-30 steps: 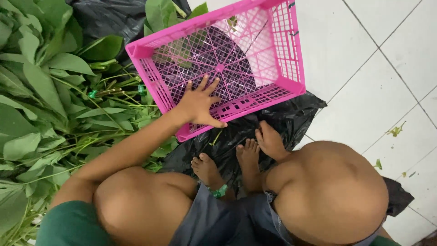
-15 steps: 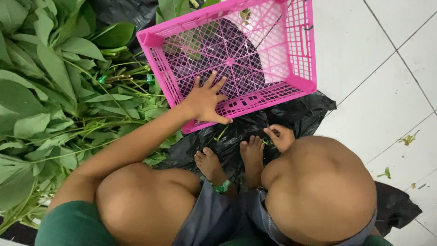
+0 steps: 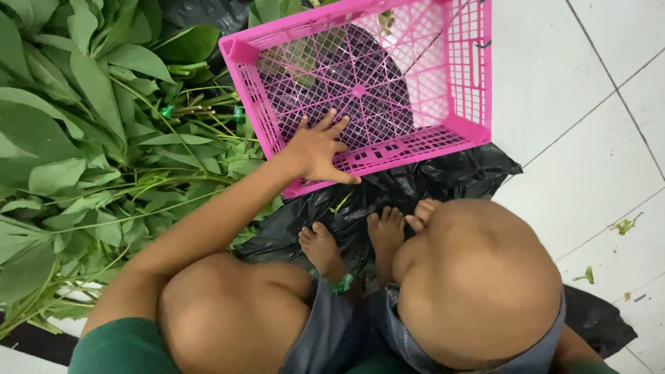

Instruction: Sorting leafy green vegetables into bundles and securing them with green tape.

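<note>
Steadying the pink crate (image 3: 388, 90): left hand (image 3: 320, 149) spread flat, fingers wide open, pressing on its near rim and gripping nothing, crate tilted on the black plastic sheet (image 3: 429, 180) beside the heap of green leafy stems (image 3: 90, 138) on the floor. Right hand (image 3: 424, 211) mostly hidden behind the knee, near the toes; grip impossible to tell. Likely next: gathering stems, calling for a reach left into the heap.

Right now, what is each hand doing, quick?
Left hand: open, fingers spread flat on the pink crate, holding nothing.
Right hand: mostly hidden behind the knee; cannot tell.
</note>
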